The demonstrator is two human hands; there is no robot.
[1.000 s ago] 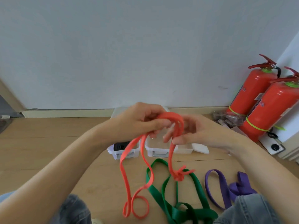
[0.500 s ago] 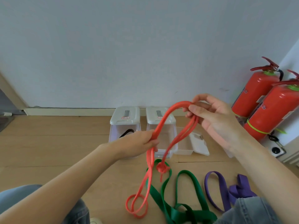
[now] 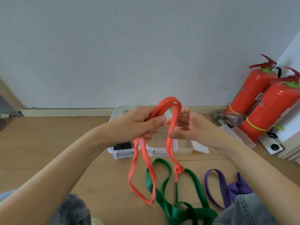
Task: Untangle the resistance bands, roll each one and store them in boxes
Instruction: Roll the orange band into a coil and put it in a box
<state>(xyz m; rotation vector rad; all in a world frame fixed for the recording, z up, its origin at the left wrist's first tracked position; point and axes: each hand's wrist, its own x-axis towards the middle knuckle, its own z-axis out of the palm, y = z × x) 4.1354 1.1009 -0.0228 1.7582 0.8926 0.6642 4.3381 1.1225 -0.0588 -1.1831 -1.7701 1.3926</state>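
Orange flat rubber resistance band point(image 3: 172, 111): draped in an arch between both hands above the clear plastic storage boxes point(image 3: 159, 149), ends dangling.
Left hand point(image 3: 139, 123): clenched on one side of arch.
Right hand point(image 3: 189, 127): fingers spread, strands resting against fingertips, not pinched.
Knot point(image 3: 179, 170): small, tight, low on right strand.
Advice: slacken, then pick knot loose; pulling likely tightens it.
Texture: matte, stretchy, ribbon-flat.
Floor: green flat band point(image 3: 164, 197), purple flat band point(image 3: 219, 185), both tangled.

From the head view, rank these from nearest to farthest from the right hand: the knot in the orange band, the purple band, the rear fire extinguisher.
Measured from the right hand:
1. Knot in the orange band, hanging just below the hand, slightly to its left.
2. Purple band, on the floor, lower right by the knee.
3. Rear fire extinguisher, against the wall, far right.
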